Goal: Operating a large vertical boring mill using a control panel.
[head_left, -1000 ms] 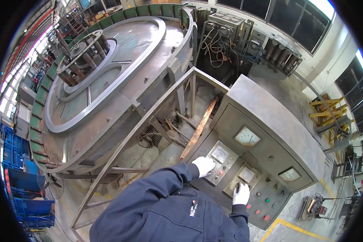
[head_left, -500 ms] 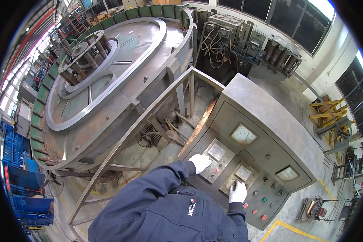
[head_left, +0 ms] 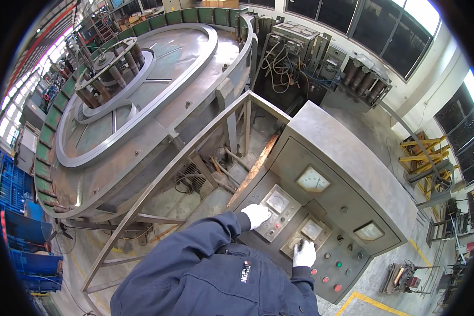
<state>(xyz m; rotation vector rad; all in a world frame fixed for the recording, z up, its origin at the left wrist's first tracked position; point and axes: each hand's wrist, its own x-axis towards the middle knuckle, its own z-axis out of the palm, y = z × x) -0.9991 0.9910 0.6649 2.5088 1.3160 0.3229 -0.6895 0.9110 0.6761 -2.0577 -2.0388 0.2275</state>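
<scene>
A grey metal control console (head_left: 347,158) stands in front of me, with two small meter panels set in its sloped face. My left hand (head_left: 256,215), in a white glove, is closed at the lower left edge of the left meter panel (head_left: 283,217); whatever its fingers hold is hidden. On the right meter panel (head_left: 321,237), my right hand (head_left: 304,255), also gloved, closes its fingertips round a dark knob (head_left: 300,243). Red push buttons (head_left: 325,279) and a green button (head_left: 338,265) sit beside the right hand. Above the panels is a larger needle gauge (head_left: 313,179).
A large round machine bed (head_left: 158,131) carrying curved metal rails lies at the left. Its near side is bordered by an angle-iron frame (head_left: 179,152). Cabled machinery (head_left: 284,58) stands behind the console. Yellow stands (head_left: 424,158) and a small floor unit (head_left: 400,277) are at the right.
The view has shifted slightly, so the console and both hands appear a little farther left. Both hands stay at the same places on the panels.
</scene>
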